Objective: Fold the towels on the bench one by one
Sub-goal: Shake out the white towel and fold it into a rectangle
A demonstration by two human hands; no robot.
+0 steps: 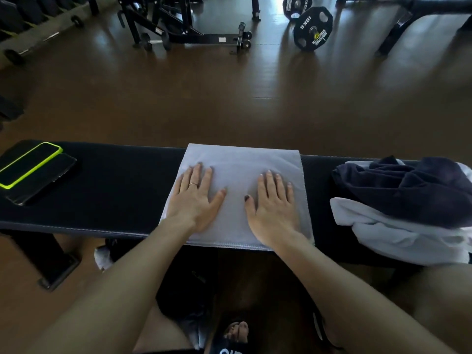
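Note:
A pale grey towel [240, 159] lies folded into a flat rectangle across the middle of the black padded bench [115, 190]. My left hand [195, 198] rests palm down on its left half, fingers spread. My right hand [273, 203] presses flat on its right half in the same way. Neither hand grips anything. At the right end of the bench a crumpled dark navy towel [413, 190] lies on top of a rumpled white towel [398, 236].
Two phones lie at the bench's left end, one in a lime-green case [28, 163] stacked on a dark one [48, 180]. Beyond the bench is brown floor with a weight rack [184, 24] and a 10 kg plate [313, 29]. My knees and foot are below.

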